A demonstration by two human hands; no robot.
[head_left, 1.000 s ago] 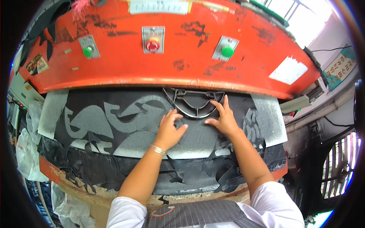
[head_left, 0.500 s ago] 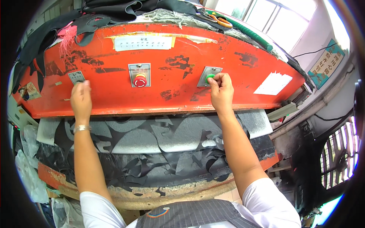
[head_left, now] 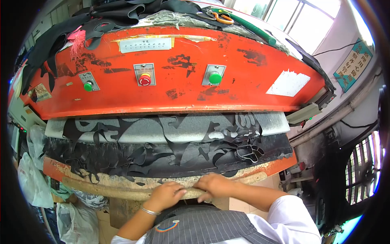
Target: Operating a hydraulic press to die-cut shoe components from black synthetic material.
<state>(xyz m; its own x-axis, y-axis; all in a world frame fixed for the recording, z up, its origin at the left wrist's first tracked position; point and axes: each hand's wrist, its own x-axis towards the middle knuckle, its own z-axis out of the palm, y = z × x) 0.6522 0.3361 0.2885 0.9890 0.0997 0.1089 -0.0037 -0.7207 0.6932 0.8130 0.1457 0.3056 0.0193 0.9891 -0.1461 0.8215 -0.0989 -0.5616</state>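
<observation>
Both my hands have hold of the worn, tan rounded rail [head_left: 122, 192] along the machine's front edge. My left hand [head_left: 165, 196], with bangles at the wrist, curls its fingers over the rail. Just right of it, my right hand [head_left: 215, 185] grips the same rail with its thumb low. Beyond them, cut black sheet material [head_left: 174, 151] full of holes and strips lies over the grey-white board [head_left: 152, 132]. A metal-edged cutting die [head_left: 248, 152] sits among the scraps at the right.
Above the board spans the red press beam [head_left: 122, 91], with a red stop button [head_left: 144, 79], a left green button [head_left: 88, 86] and a right green button [head_left: 215, 78]. On top lie black sheets [head_left: 118, 16] and orange-handled scissors [head_left: 223, 18]. Plastic bags [head_left: 34, 179] stand at the left.
Both hands have left the buttons on the red beam and come down to the front rail. The black cut sheet and scraps look shifted, and the cutting die now shows at the right.
</observation>
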